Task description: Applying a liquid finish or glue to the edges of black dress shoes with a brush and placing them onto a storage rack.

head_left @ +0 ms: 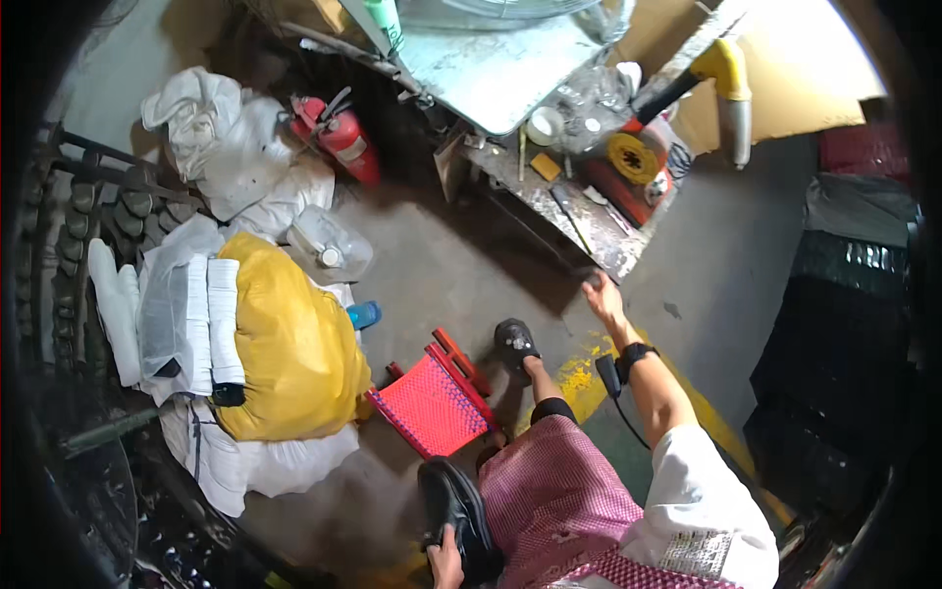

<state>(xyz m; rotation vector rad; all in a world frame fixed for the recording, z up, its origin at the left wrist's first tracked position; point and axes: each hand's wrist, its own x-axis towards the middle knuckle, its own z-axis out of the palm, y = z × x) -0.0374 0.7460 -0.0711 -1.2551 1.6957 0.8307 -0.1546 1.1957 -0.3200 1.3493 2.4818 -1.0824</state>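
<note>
My left hand (446, 562) is closed on a black shoe (453, 506) at the lower middle, beside the pink checked cloth (559, 491) over my lap. My right hand (603, 297) reaches out to the near corner of a cluttered workbench (620, 250). Its fingers are bent at the bench edge around something small and dark that I cannot make out. On that wrist sits a black band (636, 353), and a dark device (608, 376) with a cable hangs beside the forearm.
A low red woven stool (432, 402) stands in front of me. Left of it lie a yellow sack (289, 344), white bundles (224, 314) and a clear jug (332, 245). Further back is a fire extinguisher (343, 142). Dark stacked containers (824, 344) line the right side.
</note>
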